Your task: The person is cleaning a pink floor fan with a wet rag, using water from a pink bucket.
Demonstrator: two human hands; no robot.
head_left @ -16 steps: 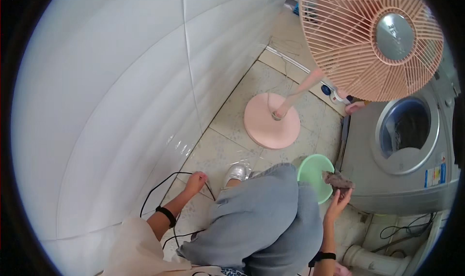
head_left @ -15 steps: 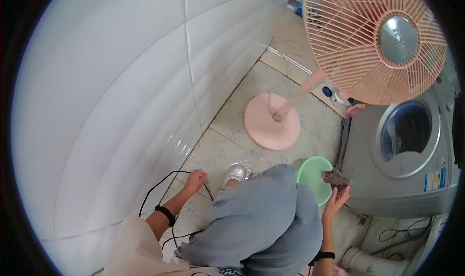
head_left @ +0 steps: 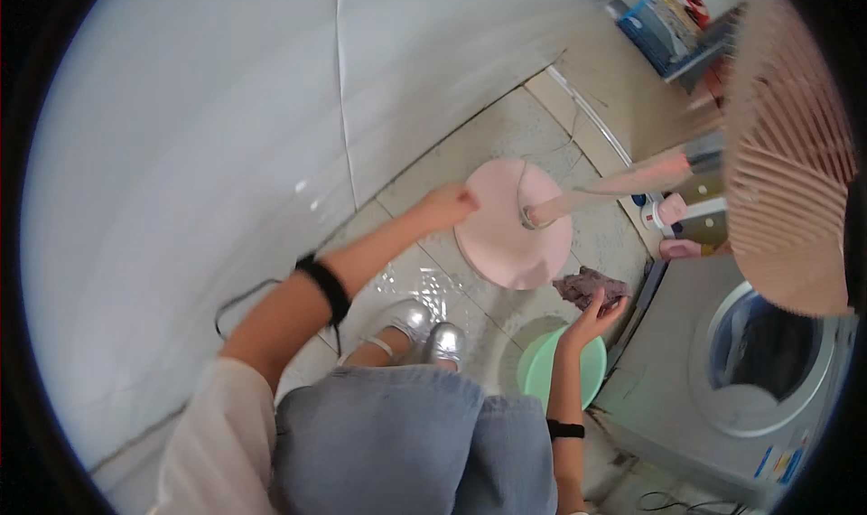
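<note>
My right hand (head_left: 591,323) grips a crumpled purple-grey cloth (head_left: 589,287) just above a pale green basin (head_left: 537,361) on the floor. The cloth stays bunched above the fingers, and part of the basin is hidden behind my forearm. Stretched forward, my left hand (head_left: 449,206) is slightly blurred, its fingers curled in with nothing visible in them. It hovers by the left edge of the round pink base (head_left: 497,235) of a standing fan; whether it touches the base I cannot tell. The pink fan head (head_left: 795,172) leans in at the upper right.
A grey front-loading washing machine (head_left: 668,352) stands at the right. A white curved wall (head_left: 199,154) runs along the left. Wet patches shine on the tiled floor (head_left: 433,285) near my silver shoes (head_left: 444,343). A black cord (head_left: 239,300) loops at the left.
My left hand has reached forward and right, toward the fan base. My right hand has lifted the cloth forward of the basin. The view has shifted, and both shoes now show.
</note>
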